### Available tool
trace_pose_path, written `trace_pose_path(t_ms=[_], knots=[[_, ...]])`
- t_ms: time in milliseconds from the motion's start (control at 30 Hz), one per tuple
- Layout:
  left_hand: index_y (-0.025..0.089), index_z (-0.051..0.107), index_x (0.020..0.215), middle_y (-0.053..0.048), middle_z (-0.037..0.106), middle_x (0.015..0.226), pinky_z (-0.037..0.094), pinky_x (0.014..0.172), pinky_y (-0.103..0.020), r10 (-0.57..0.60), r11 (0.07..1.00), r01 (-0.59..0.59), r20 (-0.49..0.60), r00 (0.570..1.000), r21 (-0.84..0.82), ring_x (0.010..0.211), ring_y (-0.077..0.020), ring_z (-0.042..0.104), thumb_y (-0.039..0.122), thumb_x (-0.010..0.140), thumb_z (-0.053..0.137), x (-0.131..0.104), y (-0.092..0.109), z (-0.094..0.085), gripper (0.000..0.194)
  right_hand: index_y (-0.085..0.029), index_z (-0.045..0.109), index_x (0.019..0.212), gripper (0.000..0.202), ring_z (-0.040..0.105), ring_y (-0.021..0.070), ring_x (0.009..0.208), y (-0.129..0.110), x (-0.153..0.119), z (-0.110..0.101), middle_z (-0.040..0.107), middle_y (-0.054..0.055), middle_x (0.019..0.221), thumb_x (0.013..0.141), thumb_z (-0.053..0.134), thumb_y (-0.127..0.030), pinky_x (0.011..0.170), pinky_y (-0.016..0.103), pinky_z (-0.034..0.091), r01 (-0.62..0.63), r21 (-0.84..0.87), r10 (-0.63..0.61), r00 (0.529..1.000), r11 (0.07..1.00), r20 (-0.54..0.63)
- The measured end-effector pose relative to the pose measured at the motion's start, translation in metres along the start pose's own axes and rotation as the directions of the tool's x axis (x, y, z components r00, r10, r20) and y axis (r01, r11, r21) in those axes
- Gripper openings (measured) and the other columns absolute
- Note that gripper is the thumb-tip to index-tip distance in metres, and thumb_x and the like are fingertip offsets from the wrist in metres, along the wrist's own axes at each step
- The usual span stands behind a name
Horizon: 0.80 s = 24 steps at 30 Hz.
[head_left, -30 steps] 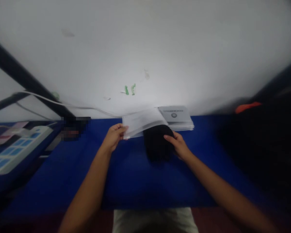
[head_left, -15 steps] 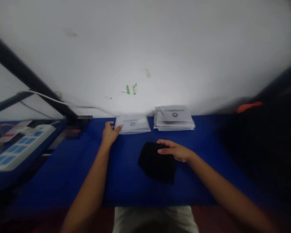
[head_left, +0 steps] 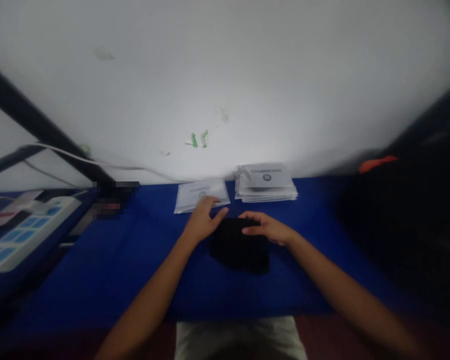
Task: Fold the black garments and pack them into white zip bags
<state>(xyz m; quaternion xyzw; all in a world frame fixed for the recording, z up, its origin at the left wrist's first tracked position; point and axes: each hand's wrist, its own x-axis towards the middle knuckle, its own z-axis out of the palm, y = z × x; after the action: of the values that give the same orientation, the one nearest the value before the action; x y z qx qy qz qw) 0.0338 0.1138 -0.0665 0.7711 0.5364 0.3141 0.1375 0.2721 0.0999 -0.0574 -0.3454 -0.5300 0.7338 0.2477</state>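
A folded piece of black cloth (head_left: 240,250) is pinched at its upper right corner by my right hand (head_left: 268,229), thumb on top. Its exact kind is too dark to make out. My left hand (head_left: 205,220) has its thumb and fingers apart, close to the cloth's upper left edge, and holds nothing. Just behind that hand a flat, frosted plastic bag (head_left: 187,195) with a printed logo lies by the wall, partly covered by the fingers. To its right is a stack of similar printed bags (head_left: 270,182).
A blue tabletop (head_left: 108,280) runs up to the white wall (head_left: 285,90). A power strip (head_left: 33,230) lies at the left, with a white cable (head_left: 142,167) along the wall. Something orange (head_left: 378,163) shows at the right against a dark mass.
My left hand has let go of the single bag and moved right, toward the black cloth. That bag now lies slightly turned. My right hand keeps its grip on the cloth.
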Motion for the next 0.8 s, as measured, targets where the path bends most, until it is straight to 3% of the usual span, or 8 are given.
trace_pose_path(t_ms=[67,133,267,400,533,667,800], knots=[[0.022,0.055,0.119,-0.006,0.064,0.114,0.048,0.092,-0.035,0.101,0.983,-0.056,0.258,0.961,-0.175,0.105,-0.023,0.061,0.052,0.089,0.054,-0.007,0.022,0.006,0.042,-0.02,0.064,0.1,0.033,0.064,0.0137,0.079,0.002,0.002,-0.002,0.067,-0.002,0.09,0.071,0.078,-0.028,0.072,0.025,0.049,0.006,-0.017,-0.007,0.998,1.0,-0.06],[0.025,0.05,0.128,-0.005,0.065,0.115,0.049,0.088,-0.034,0.112,0.977,-0.027,0.406,0.907,-0.21,0.103,-0.0237,0.063,0.056,0.084,0.06,-0.012,0.037,0.007,0.054,-0.02,0.063,0.094,0.03,0.062,0.0133,0.074,0.005,0.004,-0.006,0.066,-0.002,0.086,0.07,0.078,-0.029,0.069,0.025,0.047,0.0,-0.053,-0.007,0.993,0.999,-0.12],[0.026,0.056,0.12,-0.004,0.069,0.103,0.048,0.077,-0.033,0.037,0.998,-0.009,0.482,0.875,-0.06,0.095,-0.0254,0.066,0.057,0.086,0.056,-0.013,0.04,0.005,0.046,-0.018,0.061,0.093,0.03,0.061,0.0139,0.076,0.008,0.007,-0.014,0.066,-0.001,0.085,0.071,0.077,-0.031,0.07,0.025,0.045,0.003,-0.205,-0.031,0.99,0.979,-0.135],[0.024,0.059,0.11,-0.004,0.07,0.097,0.048,0.073,-0.032,-0.004,0.993,-0.052,0.469,0.883,0.107,0.089,-0.0252,0.066,0.051,0.09,0.052,-0.011,0.028,0.007,0.034,-0.019,0.059,0.096,0.028,0.054,0.0108,0.063,0.007,0.008,-0.018,0.061,-0.003,0.078,0.077,0.07,-0.036,0.056,0.022,0.04,-0.036,-0.303,-0.012,0.988,0.952,-0.154],[0.02,0.057,0.112,-0.008,0.065,0.108,0.048,0.083,-0.037,0.031,0.977,-0.085,0.267,0.963,0.193,0.103,-0.0269,0.06,0.043,0.091,0.052,-0.011,0.025,0.011,0.031,-0.022,0.058,0.101,0.022,0.051,0.0096,0.058,0.006,0.007,-0.02,0.055,-0.005,0.073,0.082,0.059,-0.034,0.049,0.019,0.037,-0.056,-0.279,-0.007,0.976,0.959,-0.218],[0.018,0.058,0.102,-0.009,0.061,0.101,0.046,0.09,-0.038,0.204,0.973,-0.216,0.131,0.97,0.081,0.1,-0.0248,0.056,0.045,0.09,0.055,-0.016,0.042,0.01,0.03,-0.023,0.058,0.103,0.022,0.053,0.0104,0.064,0.006,0.007,-0.021,0.055,-0.003,0.076,0.081,0.054,-0.026,0.05,0.018,0.038,-0.05,-0.204,0.001,0.973,0.978,-0.232],[0.018,0.057,0.097,-0.007,0.061,0.095,0.048,0.082,-0.039,0.239,0.971,-0.238,0.194,0.951,-0.029,0.09,-0.0247,0.058,0.056,0.08,0.064,-0.026,0.061,0.016,0.042,-0.022,0.058,0.106,0.026,0.055,0.0111,0.069,0.005,0.006,-0.019,0.056,-0.002,0.081,0.081,0.052,-0.023,0.053,0.018,0.041,-0.041,-0.176,0.005,0.979,0.983,-0.205]])
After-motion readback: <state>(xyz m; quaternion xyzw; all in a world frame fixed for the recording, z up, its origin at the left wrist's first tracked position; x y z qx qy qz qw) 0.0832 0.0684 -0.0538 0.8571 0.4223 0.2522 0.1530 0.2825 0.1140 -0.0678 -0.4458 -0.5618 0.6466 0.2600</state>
